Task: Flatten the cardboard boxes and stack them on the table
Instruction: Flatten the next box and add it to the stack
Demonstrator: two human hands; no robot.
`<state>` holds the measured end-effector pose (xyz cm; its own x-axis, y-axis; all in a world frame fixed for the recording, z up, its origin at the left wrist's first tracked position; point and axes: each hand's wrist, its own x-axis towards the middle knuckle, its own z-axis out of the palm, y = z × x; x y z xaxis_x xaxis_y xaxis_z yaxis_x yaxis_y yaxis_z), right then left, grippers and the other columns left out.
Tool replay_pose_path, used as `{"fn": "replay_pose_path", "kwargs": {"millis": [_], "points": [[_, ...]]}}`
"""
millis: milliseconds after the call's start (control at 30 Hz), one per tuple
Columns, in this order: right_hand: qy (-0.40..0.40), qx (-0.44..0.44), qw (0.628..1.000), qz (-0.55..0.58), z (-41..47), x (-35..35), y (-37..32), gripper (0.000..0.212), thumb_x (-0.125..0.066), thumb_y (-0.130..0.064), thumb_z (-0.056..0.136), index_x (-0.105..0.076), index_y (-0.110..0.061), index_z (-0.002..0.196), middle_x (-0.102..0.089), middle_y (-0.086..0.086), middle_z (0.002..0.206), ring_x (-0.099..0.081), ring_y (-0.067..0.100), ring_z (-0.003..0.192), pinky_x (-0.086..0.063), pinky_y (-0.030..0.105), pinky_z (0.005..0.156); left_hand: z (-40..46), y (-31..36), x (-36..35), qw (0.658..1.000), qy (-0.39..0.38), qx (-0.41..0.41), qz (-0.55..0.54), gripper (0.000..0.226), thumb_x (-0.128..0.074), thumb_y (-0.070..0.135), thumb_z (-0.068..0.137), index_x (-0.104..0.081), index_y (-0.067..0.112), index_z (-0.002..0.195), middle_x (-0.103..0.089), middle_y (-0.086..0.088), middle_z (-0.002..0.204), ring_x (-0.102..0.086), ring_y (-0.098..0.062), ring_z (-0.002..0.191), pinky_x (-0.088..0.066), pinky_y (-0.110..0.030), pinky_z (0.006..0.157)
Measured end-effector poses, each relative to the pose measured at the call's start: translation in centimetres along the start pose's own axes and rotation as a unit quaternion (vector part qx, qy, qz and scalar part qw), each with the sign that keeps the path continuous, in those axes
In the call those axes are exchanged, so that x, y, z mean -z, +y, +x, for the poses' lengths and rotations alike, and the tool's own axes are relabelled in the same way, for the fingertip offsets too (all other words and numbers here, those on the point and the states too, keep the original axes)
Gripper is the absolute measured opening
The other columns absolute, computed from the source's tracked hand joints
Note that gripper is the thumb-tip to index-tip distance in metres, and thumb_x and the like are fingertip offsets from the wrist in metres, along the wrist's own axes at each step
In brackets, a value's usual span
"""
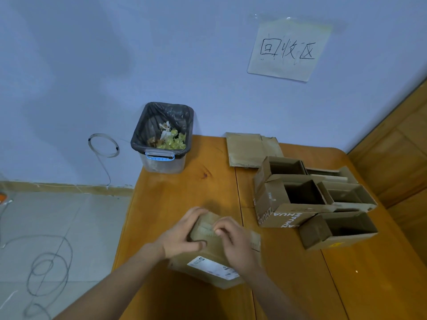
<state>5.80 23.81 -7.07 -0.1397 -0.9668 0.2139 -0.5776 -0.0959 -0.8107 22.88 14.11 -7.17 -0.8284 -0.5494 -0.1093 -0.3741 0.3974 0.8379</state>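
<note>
Both hands close together on one cardboard box (208,262) at the near-centre of the wooden table (180,185). Left hand (184,229) grips the box's left top edge, fingers wrapped over the far corner, thumb laid along the near face. Right hand (233,241) sits on the box top just beside the left, fingers curled, thumb and forefinger pinching at what looks like tape or a flap seam; can't tell exactly which, pic is blurred there. Box stands still unflattened, white shipping label (213,267) on its near side. To the right, well apart from the hands, a cluster of open boxes (312,197) w/ tops open, touching each other; the front one carries white lettering "ZHUAN". Behind that cluster, near the wall, a flattened cardboard piece (247,148) lies flat on the table. At the table's far left corner sits a clear plastic bin (163,139) w/ black liner & blue latch, holding yellow-green wrappers & scraps. On the blue wall above, a taped paper sign (288,49) w/ handwritten characters. Left of the table, grey floor w/ coils of thin wire (48,269), another loop of cable (104,145) against the wall.
</note>
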Motion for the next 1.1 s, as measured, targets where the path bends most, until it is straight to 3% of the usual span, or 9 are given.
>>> {"fn": "replay_pose_path", "kwargs": {"millis": [100,200,300,367,500,700,833,1100], "points": [[-0.056,0.011,0.998,0.0,0.4,-2.4,-0.3,0.008,-0.054,-0.01,0.091,-0.06,-0.016,0.089,-0.056,-0.01,0.091,-0.055,0.006,0.087,-0.048,0.029,0.077,-1.7,-2.3,1.1,0.998,-0.006,0.022,0.053,0.081,-0.062,0.046,0.08,-0.02,0.029,0.147,-0.017,0.013,0.15,-0.031,-0.012,0.135,-0.036,-0.031,0.108],[-0.116,0.038,0.992,-0.038,1.1,-4.5,-0.9,0.005,-0.053,-0.016,0.09,-0.058,-0.016,0.089,-0.054,-0.009,0.094,-0.053,0.005,0.088,-0.047,0.029,0.079,-3.1,-4.2,1.7,0.992,-0.023,0.042,0.113,0.093,-0.059,0.063,0.075,-0.014,0.031,0.15,-0.002,0.027,0.15,-0.022,-0.007,0.139,-0.037,-0.032,0.108],[-0.134,0.111,0.973,-0.148,1.6,-5.8,-0.9,0.005,-0.055,-0.022,0.084,-0.056,-0.017,0.086,-0.055,-0.006,0.094,-0.051,0.011,0.088,-0.046,0.031,0.075,-4.0,-5.4,1.6,0.989,-0.055,0.06,0.126,0.109,-0.062,0.08,0.066,-0.003,0.041,0.149,0.012,0.039,0.145,-0.015,0.002,0.137,-0.034,-0.03,0.107],[-0.149,0.138,0.959,-0.195,1.8,-6.2,-0.9,0.01,-0.057,-0.024,0.08,-0.053,-0.017,0.086,-0.053,-0.004,0.096,-0.048,0.013,0.091,-0.037,0.026,0.075,-4.3,-5.7,1.3,0.99,-0.058,0.062,0.116,0.112,-0.065,0.081,0.062,0.005,0.052,0.144,0.019,0.044,0.142,-0.012,0.005,0.136,-0.033,-0.028,0.107],[-0.15,0.161,0.954,-0.202,2.2,-6.3,-1.1,0.016,-0.062,-0.023,0.079,-0.049,-0.015,0.082,-0.056,-0.002,0.101,-0.042,0.013,0.093,-0.027,0.023,0.076,-4.0,-6.1,1.0,0.989,-0.055,0.059,0.121,0.124,-0.069,0.08,0.057,0.009,0.045,0.148,0.022,0.038,0.146,-0.007,0.004,0.14,-0.03,-0.029,0.112],[-0.108,0.227,0.955,-0.158,1.8,-6.7,-1.5,0.01,-0.071,0.001,0.078,-0.063,-0.005,0.075,-0.072,0.006,0.096,-0.067,0.021,0.099,-0.055,0.032,0.084,-3.9,-6.2,0.7,0.992,-0.024,0.039,0.121,0.116,-0.07,0.075,0.063,-0.005,0.035,0.151,0.015,0.039,0.147,-0.022,-0.001,0.138,-0.037,-0.028,0.105],[-0.123,0.244,0.949,-0.16,1.4,-6.6,-1.4,0.006,-0.067,0.003,0.08,-0.065,-0.002,0.078,-0.073,0.008,0.097,-0.067,0.019,0.101,-0.057,0.033,0.08,-3.7,-6.3,0.8,0.988,-0.024,0.036,0.151,0.115,-0.067,0.077,0.064,-0.009,0.03,0.15,0.005,0.027,0.154,-0.029,-0.01,0.139,-0.042,-0.033,0.102],[-0.131,0.229,0.951,-0.162,0.5,-5.0,-0.9,0.015,-0.068,-0.006,0.084,-0.071,-0.007,0.098,-0.072,0.005,0.104,-0.066,0.014,0.104,-0.053,0.026,0.09,-3.7,-6.6,0.7,0.981,-0.025,0.028,0.189,0.114,-0.056,0.084,0.065,-0.008,0.027,0.151,0.008,0.021,0.157,-0.032,-0.016,0.138,-0.04,-0.032,0.101]]}}
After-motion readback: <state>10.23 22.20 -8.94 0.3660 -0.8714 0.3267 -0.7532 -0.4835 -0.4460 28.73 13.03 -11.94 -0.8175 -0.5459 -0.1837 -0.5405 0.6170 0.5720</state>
